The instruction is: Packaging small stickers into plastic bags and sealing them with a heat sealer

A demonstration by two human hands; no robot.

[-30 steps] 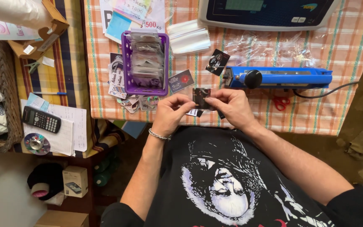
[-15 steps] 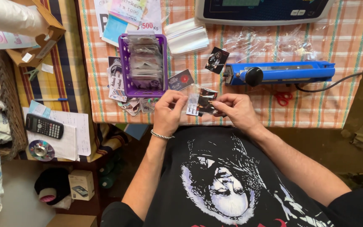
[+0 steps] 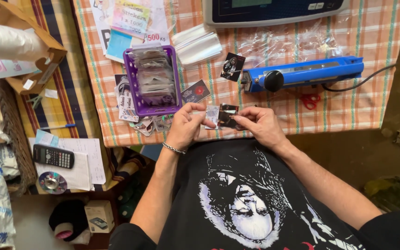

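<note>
- A checked tablecloth (image 3: 274,115) is spread over the table; every place below is given from the purple tray (image 3: 135,99) that stands on it.
- A grey scale (image 3: 274,11) is set at the far edge, up and right of the tray.
- A blue sealer (image 3: 311,73) is laid well to the tray's right, with red scissors (image 3: 309,100) just before it.
- The tray is packed with bagged stickers; loose cards are scattered along its near rim, and a dark card (image 3: 195,91) lies just to its right.
- The left hand (image 3: 186,127), near the tray's near right corner, is closed in a pinch on a small clear bag (image 3: 212,115).
- The right hand (image 3: 261,127), further right, is pinched on a dark sticker (image 3: 228,116), which is held at the bag.
- Both pieces are judged light, thin, bendy and slick; the edges are best gripped, the printed faces being left alone.
- Open room is left between tray and sealer; the table's near edge lies right under the hands.
</note>
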